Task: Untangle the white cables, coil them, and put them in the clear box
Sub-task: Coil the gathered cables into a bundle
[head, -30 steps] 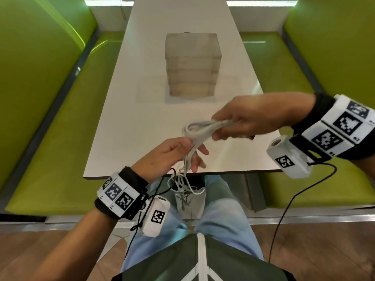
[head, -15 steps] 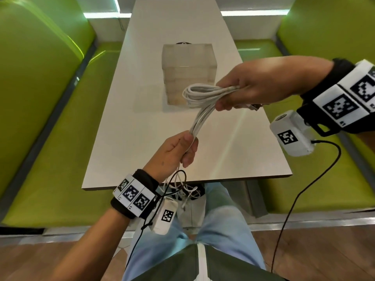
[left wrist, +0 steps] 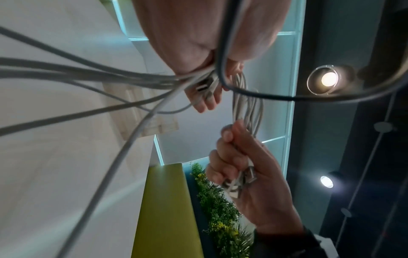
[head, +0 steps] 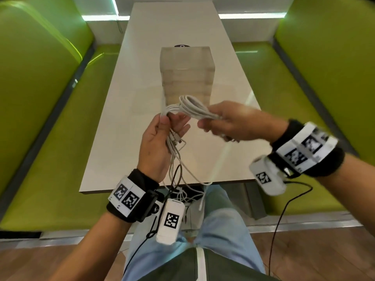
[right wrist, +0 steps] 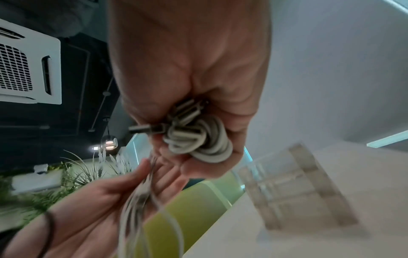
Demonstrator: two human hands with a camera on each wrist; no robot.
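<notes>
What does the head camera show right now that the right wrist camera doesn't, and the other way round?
Only the head view shows loose white cable ends hanging below the white table's edge, and both wrist bands. Only the right wrist view shows a white ceiling vent and metal cable plugs inside the right hand. Both show the coiled white cables, the left hand and the clear box.
</notes>
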